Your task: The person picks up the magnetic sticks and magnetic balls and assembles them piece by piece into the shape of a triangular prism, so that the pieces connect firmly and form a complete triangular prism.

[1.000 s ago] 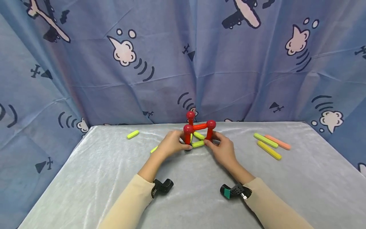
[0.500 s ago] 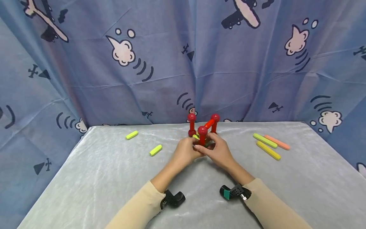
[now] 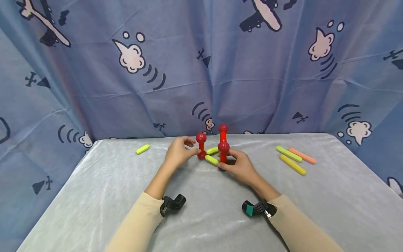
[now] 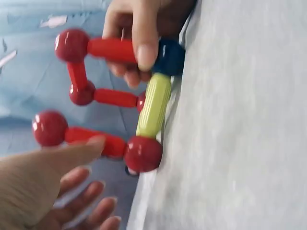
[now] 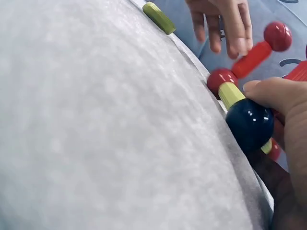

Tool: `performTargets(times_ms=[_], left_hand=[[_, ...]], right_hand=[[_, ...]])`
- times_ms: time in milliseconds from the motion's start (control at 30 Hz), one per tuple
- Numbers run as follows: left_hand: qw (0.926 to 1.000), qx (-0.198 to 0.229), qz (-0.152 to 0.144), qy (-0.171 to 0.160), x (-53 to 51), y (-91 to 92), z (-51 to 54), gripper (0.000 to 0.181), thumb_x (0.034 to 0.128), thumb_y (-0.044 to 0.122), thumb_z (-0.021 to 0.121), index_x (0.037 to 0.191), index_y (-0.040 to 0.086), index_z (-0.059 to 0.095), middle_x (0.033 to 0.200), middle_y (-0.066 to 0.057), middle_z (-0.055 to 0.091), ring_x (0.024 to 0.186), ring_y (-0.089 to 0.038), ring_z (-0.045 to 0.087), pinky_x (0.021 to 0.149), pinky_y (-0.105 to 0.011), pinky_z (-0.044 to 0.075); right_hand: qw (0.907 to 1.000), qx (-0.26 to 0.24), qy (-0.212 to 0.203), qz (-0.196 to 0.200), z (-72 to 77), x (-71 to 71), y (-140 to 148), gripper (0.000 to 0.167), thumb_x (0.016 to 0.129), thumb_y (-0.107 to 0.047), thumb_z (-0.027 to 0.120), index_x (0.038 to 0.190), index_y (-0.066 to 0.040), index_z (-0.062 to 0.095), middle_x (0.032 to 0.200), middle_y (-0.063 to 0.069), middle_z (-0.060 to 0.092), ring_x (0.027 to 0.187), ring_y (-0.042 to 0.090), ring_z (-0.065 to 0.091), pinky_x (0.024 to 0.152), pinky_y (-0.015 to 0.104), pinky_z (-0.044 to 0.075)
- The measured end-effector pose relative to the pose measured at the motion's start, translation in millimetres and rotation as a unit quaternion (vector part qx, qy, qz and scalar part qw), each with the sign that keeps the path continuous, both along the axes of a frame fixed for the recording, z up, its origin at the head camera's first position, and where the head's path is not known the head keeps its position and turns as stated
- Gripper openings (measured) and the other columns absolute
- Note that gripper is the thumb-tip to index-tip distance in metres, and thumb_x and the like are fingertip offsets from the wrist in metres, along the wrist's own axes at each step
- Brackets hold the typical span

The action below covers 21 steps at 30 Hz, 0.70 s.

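Observation:
A small frame of magnetic sticks and balls stands on the table. It has upright red sticks [image 4: 112, 143] topped by red balls [image 3: 201, 138], and yellow-green sticks [image 3: 212, 160] at the base. One red stick [image 4: 76, 74] links two upper balls. My right hand [image 3: 240, 166] pinches the near upright low down, its thumb by the dark blue ball [image 5: 249, 124]. At the left upright is my left hand [image 3: 180, 153], fingers spread and loose; its thumb overlaps the red stick in the left wrist view, and I cannot tell whether it touches.
Right of the frame lie a long yellow-green stick [image 3: 289, 154], a yellow stick [image 3: 292, 165] and an orange stick [image 3: 302, 156]. A short yellow-green stick [image 3: 143, 149] lies to the left. The patterned curtain [image 3: 170, 70] hangs behind the table's far edge.
The frame has turned, bringing a different upright in front. My left hand has come off the near corner and moved left; it now hides a short loose stick. My right hand keeps its grip there.

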<state>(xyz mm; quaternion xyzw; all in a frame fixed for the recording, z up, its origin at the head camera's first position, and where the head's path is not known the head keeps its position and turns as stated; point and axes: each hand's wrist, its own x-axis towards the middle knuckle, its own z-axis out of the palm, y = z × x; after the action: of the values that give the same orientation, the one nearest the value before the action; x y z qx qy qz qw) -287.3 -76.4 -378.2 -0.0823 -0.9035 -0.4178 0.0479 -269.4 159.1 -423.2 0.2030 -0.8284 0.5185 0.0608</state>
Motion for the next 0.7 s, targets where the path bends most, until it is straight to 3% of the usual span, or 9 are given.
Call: performTargets(times_ms=[100, 200, 333, 500, 600, 700], left_hand=[[0.9986, 0.016, -0.049, 0.008, -5.3, -4.2, -6.8, 0.047, 0.0827, 0.019, 0.084, 0.125, 0.007, 0.067, 0.118, -0.012, 0.073, 0.104, -0.029, 0.072, 0.091, -0.041, 0.058], [0.9944, 0.011, -0.103, 0.023, -8.0, -1.9, -16.3, 0.038, 0.0861, 0.015, 0.081, 0.120, 0.003, 0.069, 0.115, -0.012, 0.075, 0.105, -0.029, 0.074, 0.092, -0.040, 0.059], [0.9951, -0.021, -0.086, 0.045, -6.5, 3.6, -24.6, 0.023, 0.0883, 0.019, 0.079, 0.106, 0.005, 0.074, 0.102, -0.008, 0.078, 0.097, -0.022, 0.075, 0.084, -0.036, 0.060], [0.9970, -0.026, -0.060, 0.041, -4.0, 5.6, -23.5, 0.023, 0.0874, 0.022, 0.080, 0.104, 0.007, 0.074, 0.101, -0.006, 0.078, 0.096, -0.020, 0.074, 0.086, -0.038, 0.058], [0.9952, -0.046, -0.084, 0.021, -4.8, 1.9, -17.4, 0.026, 0.0882, 0.022, 0.079, 0.109, 0.007, 0.072, 0.106, -0.007, 0.077, 0.101, -0.022, 0.073, 0.091, -0.039, 0.058], [0.9881, -0.092, -0.123, 0.000, -6.3, -13.4, -3.5, 0.035, 0.0900, 0.018, 0.077, 0.122, 0.006, 0.069, 0.117, -0.011, 0.074, 0.107, -0.025, 0.071, 0.096, -0.041, 0.056]], right_hand=[[0.9997, -0.007, -0.010, 0.019, -0.2, -1.4, 0.4, 0.028, 0.085, -0.007, 0.080, 0.110, 0.000, 0.070, 0.115, 0.017, 0.072, 0.108, 0.028, 0.069, 0.090, 0.032, 0.060], [0.9998, -0.010, -0.011, 0.010, -0.2, -1.7, 0.0, 0.028, 0.085, -0.006, 0.079, 0.112, -0.001, 0.071, 0.115, 0.016, 0.073, 0.114, 0.029, 0.067, 0.091, 0.030, 0.059], [0.9990, -0.002, -0.001, -0.044, 0.4, -1.2, -0.7, 0.026, 0.086, -0.007, 0.078, 0.111, -0.003, 0.072, 0.115, 0.015, 0.073, 0.112, 0.030, 0.069, 0.092, 0.039, 0.059], [0.9956, 0.012, 0.001, -0.093, 0.1, -2.1, 0.1, 0.029, 0.088, -0.011, 0.077, 0.115, -0.003, 0.071, 0.111, 0.017, 0.074, 0.108, 0.032, 0.070, 0.093, 0.048, 0.059], [0.9954, 0.022, 0.000, -0.093, -0.5, -2.4, 0.9, 0.030, 0.089, -0.013, 0.077, 0.117, -0.004, 0.071, 0.111, 0.016, 0.074, 0.110, 0.032, 0.069, 0.094, 0.048, 0.058], [0.9955, 0.025, 0.000, -0.092, -0.2, -1.8, 0.8, 0.031, 0.089, -0.013, 0.077, 0.118, -0.003, 0.071, 0.111, 0.016, 0.074, 0.110, 0.031, 0.069, 0.093, 0.048, 0.059]])
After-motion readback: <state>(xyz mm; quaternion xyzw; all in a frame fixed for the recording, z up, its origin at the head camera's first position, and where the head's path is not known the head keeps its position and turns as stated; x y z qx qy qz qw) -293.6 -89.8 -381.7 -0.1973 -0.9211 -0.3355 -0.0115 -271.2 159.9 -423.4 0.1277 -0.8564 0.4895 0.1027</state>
